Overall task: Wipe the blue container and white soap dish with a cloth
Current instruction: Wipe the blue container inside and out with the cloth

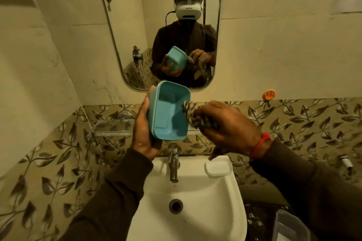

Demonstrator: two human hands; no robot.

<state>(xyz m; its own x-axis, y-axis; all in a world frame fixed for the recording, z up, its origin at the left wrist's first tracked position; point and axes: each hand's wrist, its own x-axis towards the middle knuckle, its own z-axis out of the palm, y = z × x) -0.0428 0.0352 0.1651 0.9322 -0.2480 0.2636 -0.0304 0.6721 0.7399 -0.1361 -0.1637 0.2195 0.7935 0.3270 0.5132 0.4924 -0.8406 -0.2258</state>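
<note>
My left hand [144, 129] holds the blue container [166, 111] by its left side and bottom, tilted so that its open mouth faces me above the sink. My right hand [229, 123] grips a patterned brown-and-white cloth [191, 112], whose bunched end presses on the container's right rim and reaches inside. The white soap dish [218, 166] rests on the sink's back right corner, below my right wrist. A tail of the cloth hangs down behind that dish.
A white sink [195, 207] with a chrome tap [173, 162] is below the hands. A mirror [137, 25] hangs on the wall ahead, a glass shelf [113, 125] sits under it, and an orange hook [269, 95] is on the right. A clear bin [290, 227] stands lower right.
</note>
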